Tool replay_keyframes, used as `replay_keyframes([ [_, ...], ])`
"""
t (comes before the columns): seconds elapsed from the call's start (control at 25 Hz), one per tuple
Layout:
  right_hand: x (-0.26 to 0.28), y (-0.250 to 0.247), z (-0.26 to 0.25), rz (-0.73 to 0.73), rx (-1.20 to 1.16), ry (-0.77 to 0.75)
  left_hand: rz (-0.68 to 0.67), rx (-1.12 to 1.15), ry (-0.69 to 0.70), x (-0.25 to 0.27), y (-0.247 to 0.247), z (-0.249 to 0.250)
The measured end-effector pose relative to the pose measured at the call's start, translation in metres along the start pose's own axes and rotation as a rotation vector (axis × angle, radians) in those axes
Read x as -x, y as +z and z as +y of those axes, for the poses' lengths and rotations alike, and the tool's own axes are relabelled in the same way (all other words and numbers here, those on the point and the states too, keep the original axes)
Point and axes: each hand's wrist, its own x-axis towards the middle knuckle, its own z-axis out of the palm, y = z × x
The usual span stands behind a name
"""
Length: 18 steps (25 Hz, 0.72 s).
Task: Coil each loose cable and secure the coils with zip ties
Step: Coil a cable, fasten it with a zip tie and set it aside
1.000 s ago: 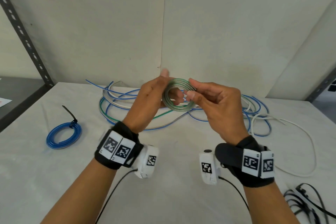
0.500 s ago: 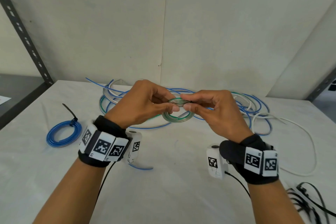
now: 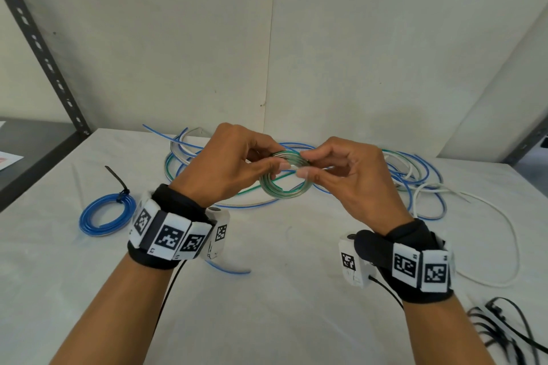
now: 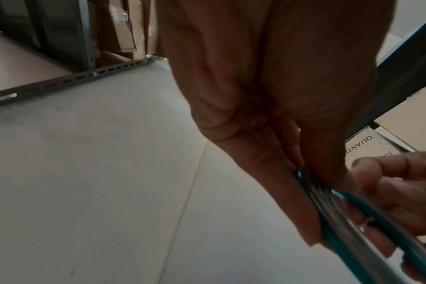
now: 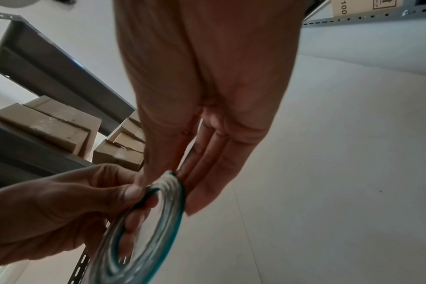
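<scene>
A small coil of green and clear cable [image 3: 281, 187] hangs in the air over the middle of the table, held at its top between both hands. My left hand [image 3: 234, 163] pinches the coil's upper left with thumb and fingers. My right hand [image 3: 335, 169] pinches the upper right. The left wrist view shows the coil [image 4: 358, 217] clamped under my left thumb [image 4: 328, 153]. In the right wrist view the coil [image 5: 158, 215] sits between my right thumb and fingers [image 5: 214, 173]. A loose green tail [image 3: 258, 187] runs from the coil down to the cable pile.
A tangle of blue, white and green loose cables [image 3: 415, 175] lies at the back of the white table [image 3: 281, 320]. A blue coil tied with a black zip tie [image 3: 103, 216] lies at the left. Black zip ties [image 3: 510, 332] lie at the front right. A shelf post [image 3: 44, 50] stands left.
Both hands have turned palm-down and the coil has tipped from facing me to hanging below the fingertips. The left wrist has dropped lower and to the left.
</scene>
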Motion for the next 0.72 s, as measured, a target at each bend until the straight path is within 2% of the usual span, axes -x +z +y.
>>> replay_keyframes([
  [0.08, 0.001, 0.000, -0.001, -0.013, -0.005, 0.023, -0.005, 0.043, -0.045, 0.000, 0.002, -0.001],
  [0.2, 0.001, -0.002, -0.005, 0.043, 0.021, 0.017, 0.006, 0.145, -0.091, -0.002, 0.005, -0.002],
  [0.32, 0.001, -0.006, -0.006, 0.053, 0.008, 0.054, -0.035, 0.421, -0.158, -0.001, 0.015, -0.003],
  [0.44, 0.005, -0.012, -0.010, 0.032, 0.019, 0.080, -0.093, 0.645, -0.323, -0.004, 0.037, 0.007],
  [0.48, 0.007, -0.014, -0.011, 0.022, 0.044, 0.079, -0.097, 0.614, -0.341, -0.008, 0.044, 0.011],
  [0.6, 0.019, -0.028, -0.011, 0.041, 0.097, 0.067, -0.153, 0.287, -0.290, -0.019, 0.060, 0.033],
  [0.72, 0.044, -0.049, -0.009, 0.078, 0.078, 0.143, -0.246, 0.058, -0.229, -0.025, 0.081, 0.052],
])
